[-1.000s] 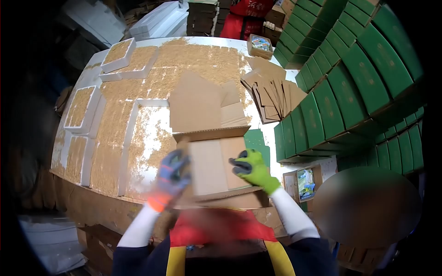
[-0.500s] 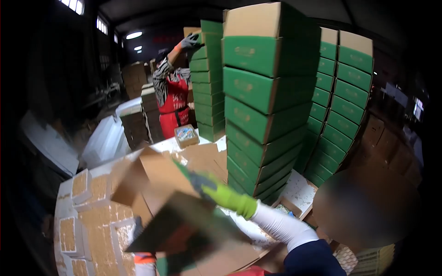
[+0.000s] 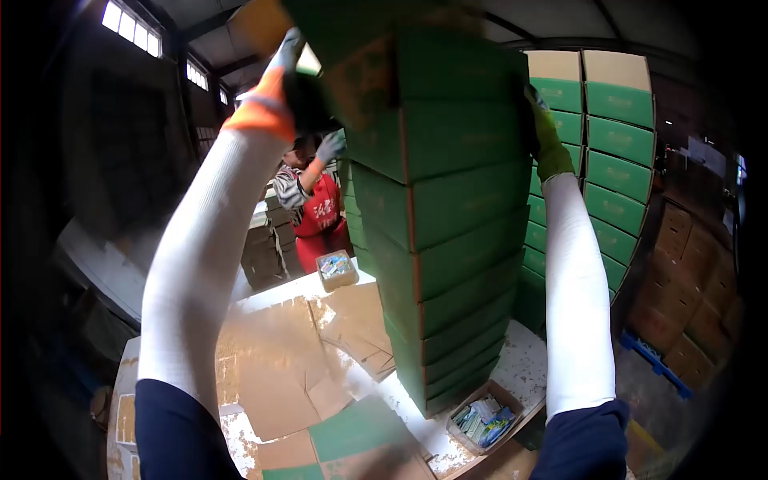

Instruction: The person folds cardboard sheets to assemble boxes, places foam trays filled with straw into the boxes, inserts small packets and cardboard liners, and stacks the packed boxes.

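Note:
At the top of the view, a green cardboard box [image 3: 356,68], blurred and with a brown flap, is over a tall stack of green boxes [image 3: 472,216]. My left hand [image 3: 276,88], in a grey and orange glove, is raised high and grips the box's left side. Up against the right side is my right hand [image 3: 547,136], in a yellow-green and dark glove; its fingers are partly hidden by the boxes. Whether the upper box rests fully on the stack cannot be made out.
Flattened cardboard [image 3: 280,360] covers much of the white table [image 3: 524,364]. A box of small packets [image 3: 484,420] stands by the stack's base, and a clear tub [image 3: 336,270] sits farther back. A co-worker in a red apron [image 3: 320,212] stands behind. More green boxes [image 3: 616,168] rise at right.
Both my hands have moved up from the table to the top of the stack, carrying the cardboard box. The view has tilted up, and the co-worker's raised arm has come down.

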Tool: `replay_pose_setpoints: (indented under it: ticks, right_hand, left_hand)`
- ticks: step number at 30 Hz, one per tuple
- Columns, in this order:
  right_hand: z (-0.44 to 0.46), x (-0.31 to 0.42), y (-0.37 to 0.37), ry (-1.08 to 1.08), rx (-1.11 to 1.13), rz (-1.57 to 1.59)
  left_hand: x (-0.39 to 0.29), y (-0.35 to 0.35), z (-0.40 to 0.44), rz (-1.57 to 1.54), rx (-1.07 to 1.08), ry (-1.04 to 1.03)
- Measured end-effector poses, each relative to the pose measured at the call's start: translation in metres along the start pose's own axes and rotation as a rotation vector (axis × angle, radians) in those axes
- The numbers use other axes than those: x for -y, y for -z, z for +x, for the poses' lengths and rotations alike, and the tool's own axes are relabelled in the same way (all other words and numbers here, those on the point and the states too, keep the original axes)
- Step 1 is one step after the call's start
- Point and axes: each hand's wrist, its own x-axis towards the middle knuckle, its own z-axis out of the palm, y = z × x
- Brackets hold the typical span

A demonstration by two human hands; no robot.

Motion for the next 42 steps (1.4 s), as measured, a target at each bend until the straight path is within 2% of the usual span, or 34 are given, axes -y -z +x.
replay_pose_setpoints:
  ticks: [1, 7, 10, 12, 13, 15, 16, 17, 18, 19, 20, 21, 22, 24, 25, 26, 27, 29, 30, 31, 33, 35, 37, 39, 41, 42]
  right_hand:
    - [-0.032, 0.021, -0.038, 0.008, -0.07, -0.142]
    - [-0.01, -0.001, -0.021, 0.177, -0.037, -0.229]
    - [-0.006, -0.002, -0.029, 0.152, -0.147, -0.397]
    - [-0.024, 0.013, -0.045, 0.331, -0.154, -0.416]
    - [-0.028, 0.014, -0.033, 0.304, -0.151, -0.618]
    - [-0.036, 0.032, -0.043, 0.189, -0.028, -0.509]
    - [-0.046, 0.041, -0.054, 0.112, 0.064, -0.227]
    - [-0.035, 0.031, -0.032, 0.076, 0.038, -0.269]
    - [-0.004, 0.02, -0.012, 0.286, -0.087, -0.472]
    - [0.011, 0.014, -0.002, 0.513, -0.203, -0.661]
    - [0.004, 0.015, -0.005, 0.521, -0.195, -0.673]
    - [0.006, 0.015, -0.004, 0.474, -0.126, -0.481]
    - [-0.004, 0.019, -0.012, 0.418, -0.059, -0.292]
    - [-0.016, 0.027, -0.016, 0.423, -0.081, -0.333]
    - [-0.011, 0.025, -0.008, 0.399, -0.089, -0.326]
    - [-0.004, 0.022, -0.002, 0.433, -0.08, -0.294]
    - [-0.004, 0.027, -0.005, 0.44, -0.06, -0.304]
    - [-0.026, 0.029, -0.009, 0.42, 0.118, -0.164]
    - [-0.041, 0.038, -0.023, 0.291, 0.122, -0.105]
    - [-0.007, 0.025, 0.01, 0.378, 0.023, -0.142]
    - [0.059, 0.019, 0.11, 1.205, -0.047, -1.766]
    - [0.054, 0.013, 0.098, 1.342, -0.037, -1.387]
    - [0.072, 0.0, 0.099, 0.807, -0.092, -0.752]
    - [0.07, 0.002, 0.107, 0.836, -0.182, -0.787]
    - [0.075, -0.002, 0.115, 0.944, -0.191, -0.827]
    - [0.074, -0.001, 0.123, 1.02, -0.234, -0.875]
  left_hand:
    - [-0.002, -0.004, 0.008, 0.018, -0.001, 0.01]
    - [-0.007, -0.02, 0.023, 0.062, 0.029, 0.013]
    - [-0.004, -0.027, 0.016, 0.029, 0.087, -0.007]
    - [-0.001, -0.024, -0.003, -0.044, 0.184, -0.053]
    - [0.016, -0.02, -0.022, -0.106, 0.269, -0.055]
    - [0.07, -0.011, -0.059, -0.112, 0.385, -0.054]
    - [0.151, -0.005, -0.075, 0.0, 0.387, -0.076]
    - [0.232, 0.001, -0.092, 0.114, 0.387, -0.098]
    - [0.312, 0.006, -0.109, 0.226, 0.388, -0.12]
    - [0.353, 0.0, -0.198, 0.312, 0.345, 0.011]
    - [0.404, -0.01, -0.25, 0.34, 0.395, -0.009]
    - [0.454, -0.02, -0.302, 0.366, 0.444, -0.029]
    - [0.434, -0.051, -0.318, 0.297, 0.487, 0.205]
    - [0.406, -0.104, -0.342, 0.256, 0.48, 0.654]
    - [0.425, -0.134, -0.348, 0.36, 0.251, 0.368]
    - [0.44, -0.152, -0.358, 0.356, 0.207, 0.477]
    - [0.425, -0.16, -0.351, 0.238, 0.181, 0.51]
    - [0.392, -0.176, -0.334, 0.001, 0.118, 0.573]
    - [0.439, -0.183, -0.347, 0.211, 0.118, 0.596]
    - [0.472, -0.19, -0.349, 0.42, 0.11, 0.605]
    - [0.489, -0.204, -0.339, 0.415, 0.176, 0.711]
    - [0.505, -0.226, -0.323, 0.495, 0.224, 0.702]
    - [0.503, -0.249, -0.304, 0.53, 0.227, 0.709]
    - [0.503, -0.267, -0.285, 0.442, 0.202, 0.718]
    - [0.51, -0.289, -0.277, 0.705, 0.215, 0.563]
    - [0.522, -0.3, -0.275, 0.669, 0.184, 0.592]
